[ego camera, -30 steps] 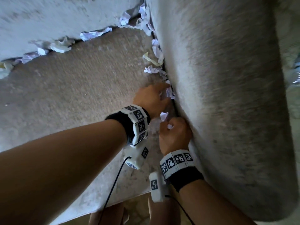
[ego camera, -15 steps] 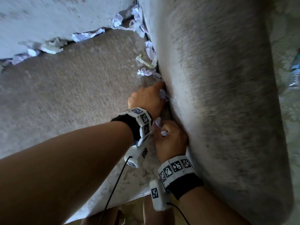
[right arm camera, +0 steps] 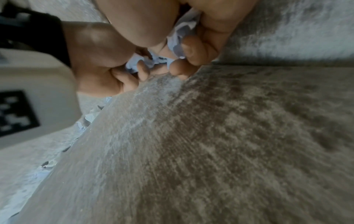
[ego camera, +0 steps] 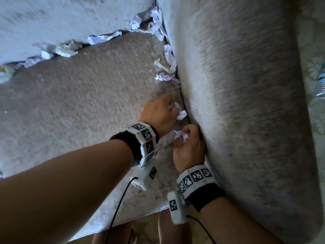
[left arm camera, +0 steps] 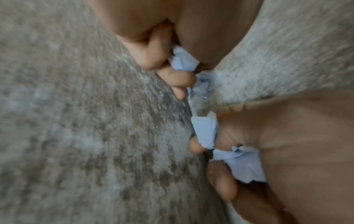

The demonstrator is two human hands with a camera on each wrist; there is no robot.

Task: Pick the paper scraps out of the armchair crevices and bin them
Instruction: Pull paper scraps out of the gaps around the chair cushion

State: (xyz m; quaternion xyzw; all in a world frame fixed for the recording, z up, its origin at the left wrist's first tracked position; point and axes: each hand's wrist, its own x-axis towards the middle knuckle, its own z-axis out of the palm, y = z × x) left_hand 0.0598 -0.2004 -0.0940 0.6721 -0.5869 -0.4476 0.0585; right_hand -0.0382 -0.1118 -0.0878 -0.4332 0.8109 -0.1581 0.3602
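Observation:
Both hands work at the crevice between the grey seat cushion (ego camera: 88, 103) and the right armrest (ego camera: 237, 103). My left hand (ego camera: 173, 110) curls its fingers round a pale blue paper scrap (left arm camera: 184, 60). Another scrap (ego camera: 182, 115) sits in the gap just beside those fingers. Just in front of it, against the armrest, my right hand (ego camera: 182, 136) grips a small bunch of crumpled scraps (ego camera: 182, 135), which also show in its fist (right arm camera: 184, 30) in the right wrist view. No bin is in view.
More scraps (ego camera: 168, 57) line the side crevice farther back, and others (ego camera: 103, 38) run along the gap under the backrest (ego camera: 52, 18). A plastic bottle (ego camera: 320, 85) lies on the floor beyond the armrest. The cushion's front edge (ego camera: 140, 213) is near my knees.
My left hand has drawn a scrap out of the side crevice and now holds it just clear of the gap. My right hand has stayed by the armrest with its scraps.

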